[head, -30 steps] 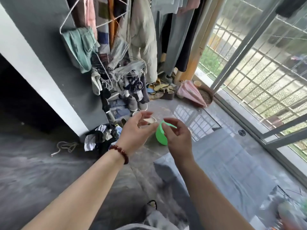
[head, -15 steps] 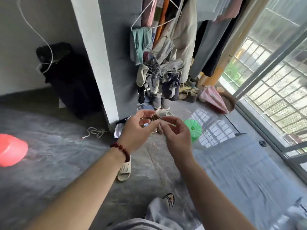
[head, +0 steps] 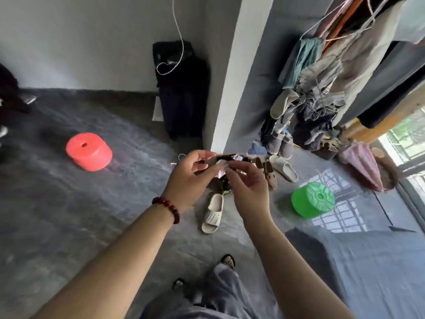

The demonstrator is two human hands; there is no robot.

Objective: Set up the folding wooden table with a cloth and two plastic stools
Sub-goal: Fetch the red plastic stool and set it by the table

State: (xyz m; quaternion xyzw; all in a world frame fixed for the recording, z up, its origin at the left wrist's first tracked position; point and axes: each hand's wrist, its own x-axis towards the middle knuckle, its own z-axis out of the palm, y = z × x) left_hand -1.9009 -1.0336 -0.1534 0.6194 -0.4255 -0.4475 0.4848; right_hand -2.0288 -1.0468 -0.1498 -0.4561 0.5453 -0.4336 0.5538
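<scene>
Both hands are raised in front of the chest, fingertips almost meeting; the left hand [head: 190, 172] has thumb and fingers curled inward, with a bracelet of dark red beads [head: 167, 209] on its wrist; the right hand [head: 248, 181] has its fingers bent toward the left. I cannot tell whether either pinches something small, because dark clutter on the floor behind them blurs the fingertips.

The red stool [head: 88, 151] sits on the grey floor [head: 57, 215] well to the left, its round top with a centre hole facing up; the green stool [head: 312, 200] lies tilted on the floor to the right of the hands, its patterned top turned up and rightward. The two are well apart. The grey cloth [head: 368, 272] is spread flat at lower right, near the green stool; the worktop under it is hidden.

Against the window, far right, is a shallow brown basin [head: 389, 178]; a pink folded thing [head: 362, 165], perhaps an umbrella, lies across it, and the rest of its contents cannot be made out. One cream slipper [head: 212, 214] lies below the hands, another [head: 284, 168] beyond them beside brown shoes [head: 268, 171]; a black bag [head: 184, 88] stands against the wall; clothes hang on a rack [head: 317, 72].
</scene>
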